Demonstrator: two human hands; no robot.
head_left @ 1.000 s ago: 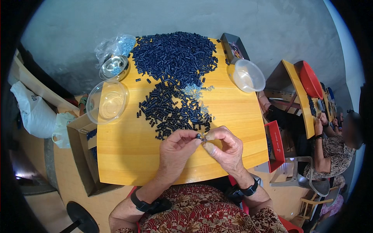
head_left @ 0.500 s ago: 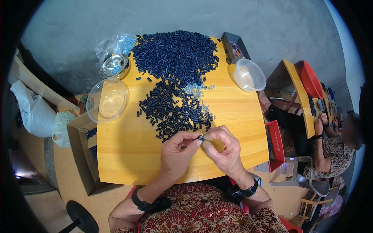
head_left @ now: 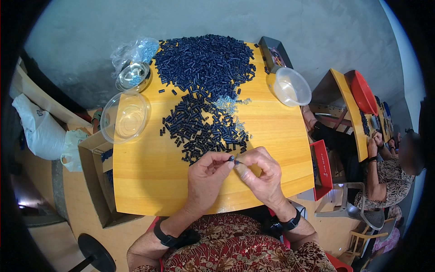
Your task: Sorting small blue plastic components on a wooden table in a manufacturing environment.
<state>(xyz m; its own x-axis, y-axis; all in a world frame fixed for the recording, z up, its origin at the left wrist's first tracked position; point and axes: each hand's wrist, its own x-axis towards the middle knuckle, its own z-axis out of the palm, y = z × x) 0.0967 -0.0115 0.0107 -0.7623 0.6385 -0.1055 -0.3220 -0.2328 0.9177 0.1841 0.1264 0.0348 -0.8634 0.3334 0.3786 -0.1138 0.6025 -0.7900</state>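
Note:
My left hand is closed, its thumb and forefinger pinching a small black cylindrical piece whose end faces up. Just right of it, my right hand is closed too, with thumb and forefinger pressed together at a tiny dark bit beside the piece; its kind is too small to tell. Both hands hover over the near part of the yellow wooden table. Right beyond the fingers lies a loose pile of black cylindrical pieces, with small silvery metal parts scattered along its right side.
A larger heap of dark blue-black pieces covers the table's far end. Along the left stand a clear plastic tub, a metal bowl and a plastic bag. A translucent bowl and a grey box are at the right.
The black piece in my left fingers has tipped so its end shows, and my right fingertips have drawn slightly apart from it. Both arms stay in place.

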